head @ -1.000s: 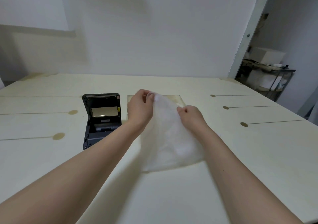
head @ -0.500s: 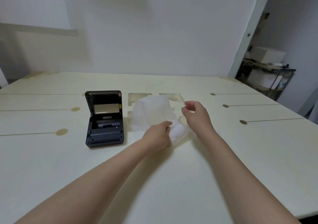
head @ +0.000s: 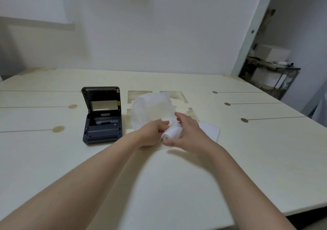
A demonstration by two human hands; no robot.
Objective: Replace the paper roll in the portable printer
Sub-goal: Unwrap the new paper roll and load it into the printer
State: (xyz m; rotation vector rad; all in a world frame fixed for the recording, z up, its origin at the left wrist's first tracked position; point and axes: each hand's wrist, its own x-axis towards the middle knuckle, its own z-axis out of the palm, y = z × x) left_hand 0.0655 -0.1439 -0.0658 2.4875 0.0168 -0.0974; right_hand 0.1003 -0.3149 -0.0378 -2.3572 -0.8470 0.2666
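1. Printer [head: 102, 116]: a dark portable unit is shown on the desk [head: 177, 176], left of the hands, with its lid raised; the paper bay beneath the lid is exposed, and whether anything lies in it cannot be told.
2. Paper roll [head: 172, 132]: a white roll is seen lying on the desk between the two hands, well apart from the printer, partly inside a thin translucent bag [head: 152, 109] that billows up behind it.
3. Left hand [head: 153, 132]: the fingers are curled against the left end of the roll and the gathered bag; the grip appears narrow, closed on bag and roll together, though the fingertips are partly hidden.
4. Right hand [head: 187, 132]: the hand is laid over the right side of the roll with fingers spread and the thumb low toward the desk; a loose, fairly wide grip is judged, cupping rather than clamping.
5. Step in hand: unwrapping of the new roll is judged to be under way; loading is not yet begun.
6. Handling: the roll is expected to be light and firm along its length, yet prone to unwinding and to denting at the edges. Hold is best taken across the two flat ends, the loose tail being kept pinned. The bag is expected to be limp and slippery, so it should be peeled away, not tugged.
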